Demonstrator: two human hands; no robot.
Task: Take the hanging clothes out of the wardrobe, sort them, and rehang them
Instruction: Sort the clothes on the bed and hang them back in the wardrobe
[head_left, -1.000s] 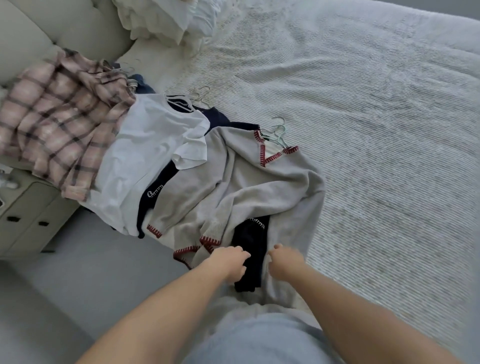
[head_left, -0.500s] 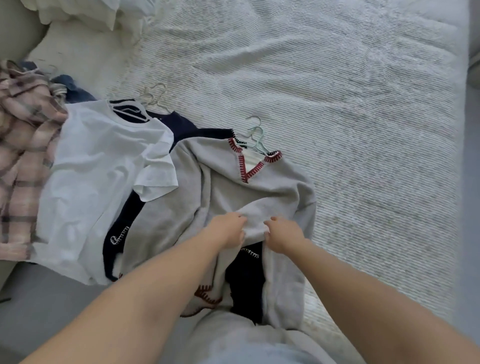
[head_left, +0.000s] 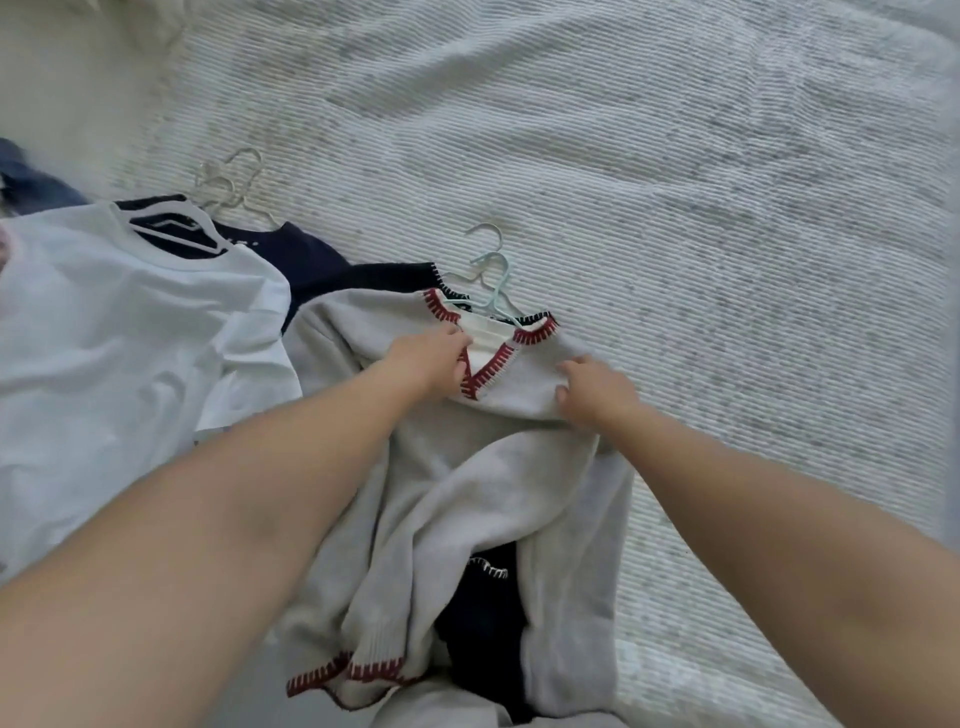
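A grey sweater (head_left: 467, 499) with red-stitched V-neck lies on the bed, still on a pale blue hanger (head_left: 493, 280). My left hand (head_left: 431, 358) grips the fabric at the left side of the neckline. My right hand (head_left: 592, 389) has its fingers curled into the fabric just right of the neckline. A dark navy garment (head_left: 483, 623) shows under the sweater's lower part. To the left lies a white T-shirt (head_left: 119, 332) on a white hanger (head_left: 171, 228), over another navy garment (head_left: 317, 260).
The white ribbed bedspread (head_left: 675, 182) stretches across the top and right. Pale wire hanger hooks (head_left: 228, 176) lie above the white T-shirt. A bit of blue cloth (head_left: 31, 182) shows at the far left edge.
Both hands have moved up the grey sweater from its hem to the neckline, bunching the fabric upward. The camera has shifted closer and rightward; the plaid shirt has left the view.
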